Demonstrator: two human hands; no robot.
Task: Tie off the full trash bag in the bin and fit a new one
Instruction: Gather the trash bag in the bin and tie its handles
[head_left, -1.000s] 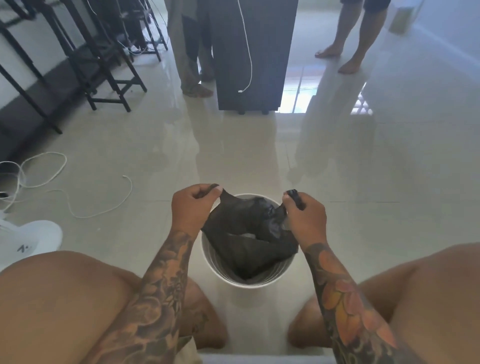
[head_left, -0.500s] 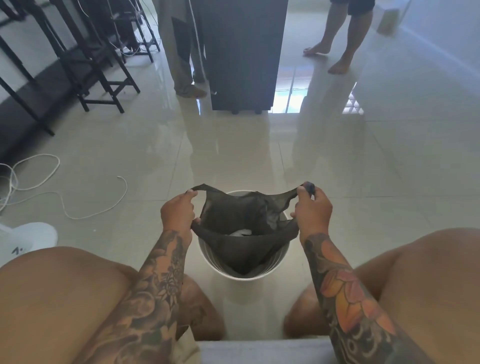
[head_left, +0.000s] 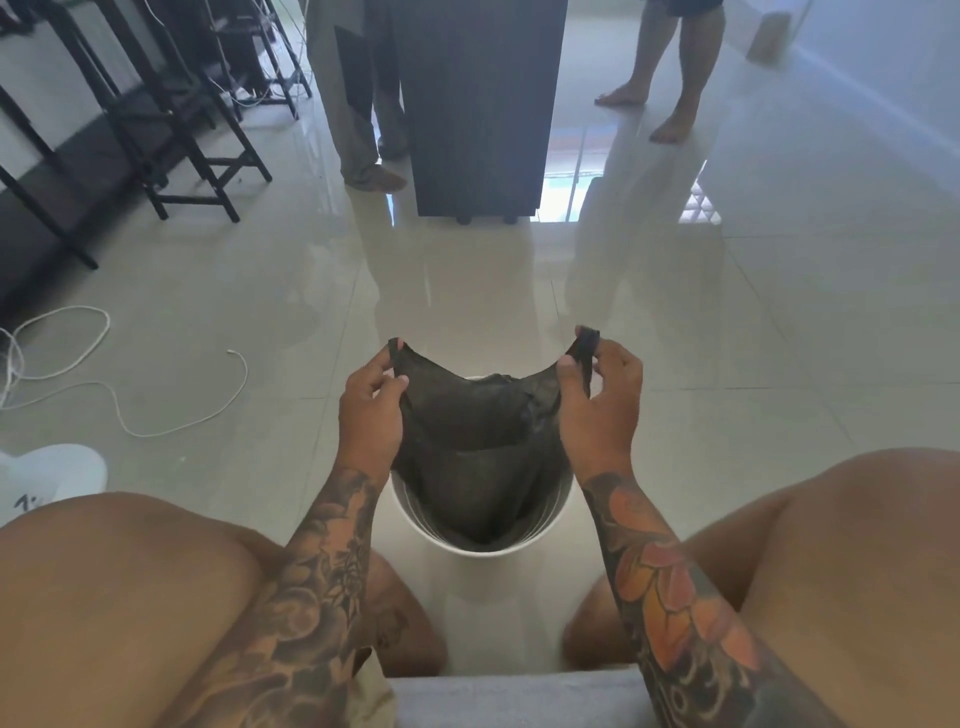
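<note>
A small white bin (head_left: 485, 544) stands on the tiled floor between my knees. A black trash bag (head_left: 480, 441) sits in it, its upper part lifted above the rim. My left hand (head_left: 370, 410) pinches the bag's left handle loop and my right hand (head_left: 602, 410) pinches the right one. Both loops are held up and spread apart, with the bag's edge sagging in a curve between them. The bag's contents are hidden.
A tall dark cabinet (head_left: 480, 104) stands ahead. One person's legs (head_left: 363, 104) are left of it, another's bare legs (head_left: 675, 67) to its right. Black stools (head_left: 171, 114) line the far left. A white cable (head_left: 104, 384) and a white fan base (head_left: 47, 475) lie at left.
Both hands have raised the bag's handle loops higher above the bin, so the bag's mouth is drawn up flatter between them.
</note>
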